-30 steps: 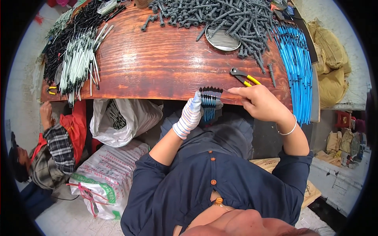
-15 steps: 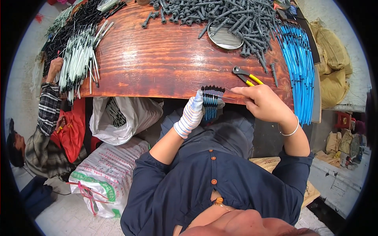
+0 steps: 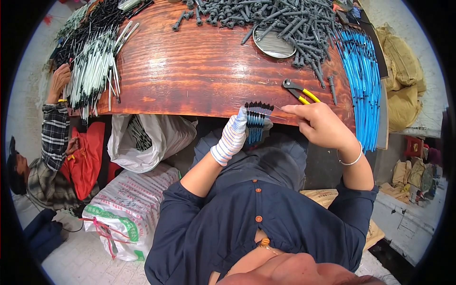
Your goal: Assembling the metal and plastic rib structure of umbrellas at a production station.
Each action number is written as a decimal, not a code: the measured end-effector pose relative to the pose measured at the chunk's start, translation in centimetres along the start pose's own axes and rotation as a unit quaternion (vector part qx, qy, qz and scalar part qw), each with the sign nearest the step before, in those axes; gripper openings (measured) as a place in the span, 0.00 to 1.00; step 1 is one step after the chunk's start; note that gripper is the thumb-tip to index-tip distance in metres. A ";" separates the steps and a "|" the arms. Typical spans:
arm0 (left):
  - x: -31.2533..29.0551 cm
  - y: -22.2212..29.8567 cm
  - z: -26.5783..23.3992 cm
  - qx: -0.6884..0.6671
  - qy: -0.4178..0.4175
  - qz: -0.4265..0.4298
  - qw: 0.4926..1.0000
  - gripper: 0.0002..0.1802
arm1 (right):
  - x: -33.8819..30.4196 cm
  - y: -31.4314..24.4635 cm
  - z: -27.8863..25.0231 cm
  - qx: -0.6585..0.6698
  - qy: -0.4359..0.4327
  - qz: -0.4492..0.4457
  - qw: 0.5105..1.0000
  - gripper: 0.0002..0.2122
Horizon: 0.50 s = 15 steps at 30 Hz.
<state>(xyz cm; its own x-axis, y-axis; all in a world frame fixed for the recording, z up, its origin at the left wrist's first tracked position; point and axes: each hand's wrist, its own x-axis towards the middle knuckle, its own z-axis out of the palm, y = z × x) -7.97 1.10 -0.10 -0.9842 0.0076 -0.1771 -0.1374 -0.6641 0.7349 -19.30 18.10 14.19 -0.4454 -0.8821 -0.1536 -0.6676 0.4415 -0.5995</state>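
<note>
My left hand [image 3: 230, 141], in a striped white glove, is closed around a row of thin blue rods with black tips [image 3: 255, 124], held upright just off the table's near edge. Bare and wearing a bangle, my right hand [image 3: 324, 124] is to the right of the bundle, its thumb and forefinger pinched together. A thin metal wire [image 3: 276, 116] runs from those fingertips across the black tips. Pliers with yellow handles [image 3: 302, 91] lie on the table just beyond my right hand. The glove hides the lower left of the bundle.
Grey plastic bolt-like parts [image 3: 285, 19] are heaped at the back, around a round dish of wires [image 3: 274, 45]. More blue rods [image 3: 362, 85] lie at right, white rods [image 3: 92, 71] at left. A co-worker's hand [image 3: 59, 78] is beside them. An open white sack [image 3: 166, 142] stands below the edge.
My hands stay nearly in place, with the wire still at the black tips. The co-worker's hand has shifted slightly left, away from the white rods.
</note>
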 end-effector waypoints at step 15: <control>0.1 0.1 0.1 0.006 -0.001 0.005 1.000 0.41 | 0.4 -0.2 0.1 -0.033 0.002 -0.010 0.999 0.21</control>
<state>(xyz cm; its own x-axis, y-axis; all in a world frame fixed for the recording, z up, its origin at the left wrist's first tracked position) -8.10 1.07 0.00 -0.9859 0.0020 -0.1675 -0.1278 -0.6558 0.7440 -19.33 17.62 14.21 -0.4338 -0.8903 -0.1384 -0.7142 0.4334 -0.5496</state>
